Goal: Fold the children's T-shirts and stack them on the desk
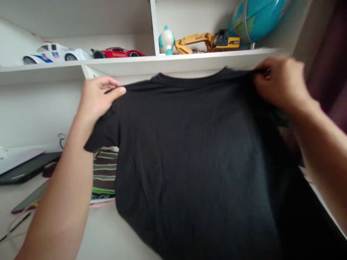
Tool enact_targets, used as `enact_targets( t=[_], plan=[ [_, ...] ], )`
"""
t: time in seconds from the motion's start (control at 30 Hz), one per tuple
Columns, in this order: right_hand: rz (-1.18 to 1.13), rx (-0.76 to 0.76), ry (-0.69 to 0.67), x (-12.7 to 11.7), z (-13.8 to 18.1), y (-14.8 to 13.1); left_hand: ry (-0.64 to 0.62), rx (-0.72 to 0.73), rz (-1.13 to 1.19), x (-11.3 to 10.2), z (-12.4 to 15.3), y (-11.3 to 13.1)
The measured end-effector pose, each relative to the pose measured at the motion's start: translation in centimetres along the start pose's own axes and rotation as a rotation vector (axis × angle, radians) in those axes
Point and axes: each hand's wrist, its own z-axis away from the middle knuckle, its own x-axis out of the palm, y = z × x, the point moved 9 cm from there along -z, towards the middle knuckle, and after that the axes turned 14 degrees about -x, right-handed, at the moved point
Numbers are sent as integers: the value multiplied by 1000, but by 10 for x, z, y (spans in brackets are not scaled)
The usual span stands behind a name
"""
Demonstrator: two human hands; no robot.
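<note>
The black shirt (189, 155) hides most of the striped cloth (104, 173) on the desk (103, 231), and its hem runs off the bottom edge. The right hand (279, 85) is blurred. The globe (257, 16) is cut by the top edge.

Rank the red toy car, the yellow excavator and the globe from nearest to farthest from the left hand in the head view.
From the left hand, which pinches the black T-shirt:
1. Red toy car, on the shelf just above it.
2. Yellow excavator, further right on the shelf.
3. Globe, far right, above the right hand.
</note>
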Motion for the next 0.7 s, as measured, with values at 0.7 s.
enact_targets(
  t=[0.7],
  plan=[
    [-671, -271, -1028, 209, 279, -193, -1163, -473, -546, 253, 280, -182]
  ],
)
